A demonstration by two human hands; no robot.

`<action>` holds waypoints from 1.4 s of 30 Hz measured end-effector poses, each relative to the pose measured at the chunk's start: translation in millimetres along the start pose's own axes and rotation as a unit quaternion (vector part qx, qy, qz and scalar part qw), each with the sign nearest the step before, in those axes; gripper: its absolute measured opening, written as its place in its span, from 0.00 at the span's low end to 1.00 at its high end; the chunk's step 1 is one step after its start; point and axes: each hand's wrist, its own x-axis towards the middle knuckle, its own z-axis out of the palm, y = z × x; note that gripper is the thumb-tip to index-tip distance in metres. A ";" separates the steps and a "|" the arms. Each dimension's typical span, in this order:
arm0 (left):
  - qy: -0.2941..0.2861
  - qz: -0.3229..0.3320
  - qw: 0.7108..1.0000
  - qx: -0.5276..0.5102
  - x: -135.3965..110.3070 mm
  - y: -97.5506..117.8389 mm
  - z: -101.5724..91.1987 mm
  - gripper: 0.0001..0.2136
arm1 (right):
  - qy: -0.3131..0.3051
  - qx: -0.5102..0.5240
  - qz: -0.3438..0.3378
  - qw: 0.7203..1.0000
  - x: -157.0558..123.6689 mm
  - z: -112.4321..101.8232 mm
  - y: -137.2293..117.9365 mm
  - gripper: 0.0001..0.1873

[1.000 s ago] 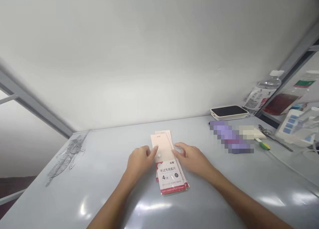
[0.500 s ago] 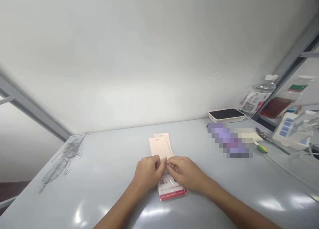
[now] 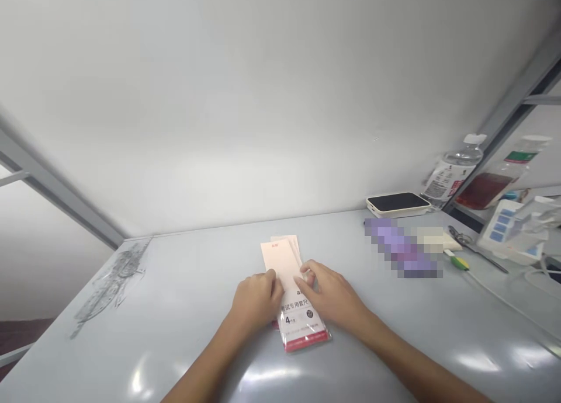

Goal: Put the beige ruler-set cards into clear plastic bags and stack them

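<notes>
Left hand (image 3: pixel 256 302) sat curled at the lower left of the packet, fingers bent over the edge of a peach card (image 3: pixel 280 261); it looked pressed on the card, but whether it really had hold could not be told. Right hand (image 3: pixel 331 293) was half open, fingers spread, with fingertips (image 3: pixel 305 273) touching the right edge of the card, no clear pinch. The card lay over a clear plastic ruler-set packet (image 3: pixel 302 327) with a white and red label, "4" printed on it, lying flat mid-table between the hands, bottom end toward 6 o'clock. A second peach card (image 3: pixel 291 242) stuck out behind the first at 12 o'clock. Table (image 3: pixel 175 298) was pale grey and glossy, with a grey scratchy patch (image 3: pixel 111 289) off at 9 o'clock. At about 2 to 3 o'clock from the hands, well apart, sat a cream phone-like device with a black top (image 3: pixel 398 203), a pixelated purple object (image 3: pixel 401 248), scissors (image 3: pixel 460 236), a green and yellow handle (image 3: pixel 456 261) and a plastic water bottle (image 3: pixel 456 172).
</notes>
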 end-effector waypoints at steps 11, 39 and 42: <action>0.063 0.144 0.986 -0.063 -8.0 5.1 -7.6 0.14 | -0.160 0.359 0.013 0.920 4.8 -12.1 -2.8 0.17; 0.062 0.209 0.976 0.024 -9.4 5.3 1.9 0.15 | -0.141 0.389 0.071 0.907 2.5 -6.1 -4.4 0.09; 0.065 0.185 0.981 0.001 -10.4 8.3 1.1 0.15 | -0.140 0.398 0.076 0.904 1.8 -6.1 -5.2 0.09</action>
